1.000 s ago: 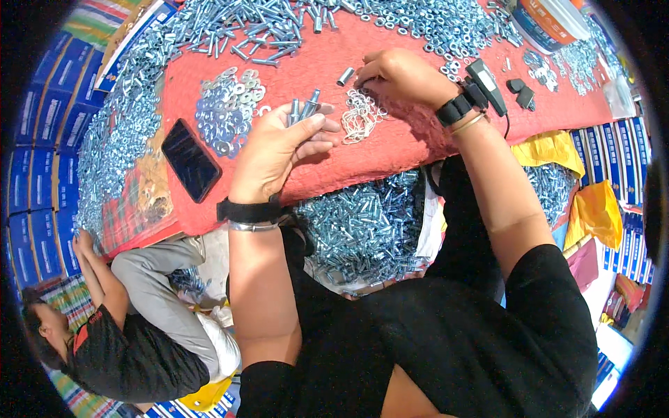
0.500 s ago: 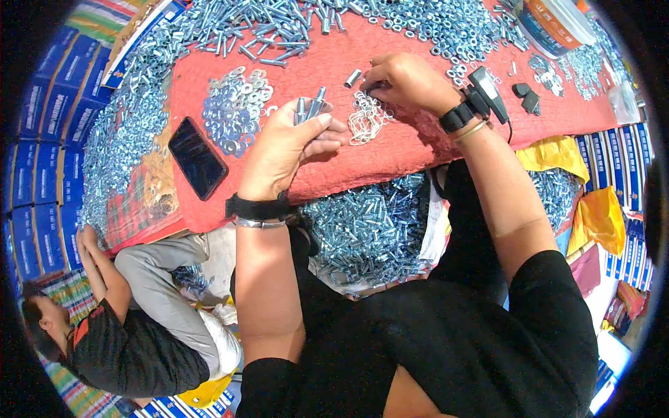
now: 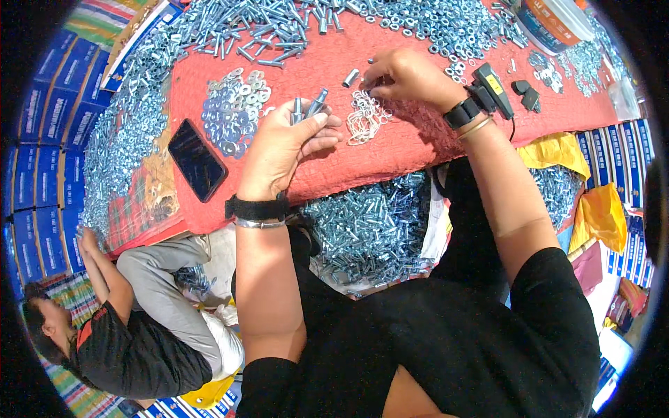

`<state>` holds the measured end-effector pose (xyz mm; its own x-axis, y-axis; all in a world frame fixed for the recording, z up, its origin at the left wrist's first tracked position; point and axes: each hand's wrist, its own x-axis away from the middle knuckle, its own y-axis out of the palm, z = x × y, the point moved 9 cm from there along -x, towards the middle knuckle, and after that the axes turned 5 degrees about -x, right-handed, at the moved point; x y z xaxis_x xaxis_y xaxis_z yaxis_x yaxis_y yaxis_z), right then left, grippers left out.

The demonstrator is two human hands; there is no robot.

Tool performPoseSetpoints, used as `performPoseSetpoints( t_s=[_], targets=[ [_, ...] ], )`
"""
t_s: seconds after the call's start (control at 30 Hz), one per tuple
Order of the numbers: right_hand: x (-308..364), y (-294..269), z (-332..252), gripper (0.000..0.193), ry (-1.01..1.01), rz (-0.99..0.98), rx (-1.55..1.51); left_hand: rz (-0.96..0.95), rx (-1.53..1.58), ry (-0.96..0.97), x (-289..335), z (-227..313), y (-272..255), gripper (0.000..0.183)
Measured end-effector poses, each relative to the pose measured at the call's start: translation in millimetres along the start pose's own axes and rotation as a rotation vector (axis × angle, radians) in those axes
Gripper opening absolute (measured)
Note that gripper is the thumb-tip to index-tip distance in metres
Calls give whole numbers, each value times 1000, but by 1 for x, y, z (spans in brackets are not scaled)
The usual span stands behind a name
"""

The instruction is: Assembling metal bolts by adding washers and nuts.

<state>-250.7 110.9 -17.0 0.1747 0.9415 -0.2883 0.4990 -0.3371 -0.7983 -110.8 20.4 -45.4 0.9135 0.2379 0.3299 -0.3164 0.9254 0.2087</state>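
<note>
A person's left hand [image 3: 284,143] grips metal bolts [image 3: 317,104] upright, while the right hand [image 3: 416,80] curls beside thin pale rings [image 3: 366,120] at its 8 o'clock, its hold hidden. From the left hand, flat washers [image 3: 237,113] lie at 10 o'clock and a dark phone [image 3: 198,160] at 9 on red cloth [image 3: 313,73].

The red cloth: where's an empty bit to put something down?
One bare patch of red cloth lies between the far heap of bolts and the left hand. Another lies between the black blocks and the clear plastic at the right. It's crowded along the far side, with bolts and nuts, and beside the phone, where washers spread.
</note>
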Motion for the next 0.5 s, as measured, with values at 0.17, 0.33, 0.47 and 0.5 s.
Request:
performPoseSetpoints(
  t_s=[0.17, 0.33, 0.47, 0.5],
  targets=[
    [1, 6, -4, 18, 23, -30, 166, -14, -2, -5, -1, 0, 3, 20],
    [1, 8, -3, 18, 64, -55, 236, -35, 22, -1, -1, -1, 5, 22],
    [2, 5, -4, 17, 30, -10, 149, -39, 16, 3, -1, -1, 6, 24],
    [2, 4, -4, 17, 28, -6, 98, -38, 16, 3, -1, -1, 6, 24]
  ],
)
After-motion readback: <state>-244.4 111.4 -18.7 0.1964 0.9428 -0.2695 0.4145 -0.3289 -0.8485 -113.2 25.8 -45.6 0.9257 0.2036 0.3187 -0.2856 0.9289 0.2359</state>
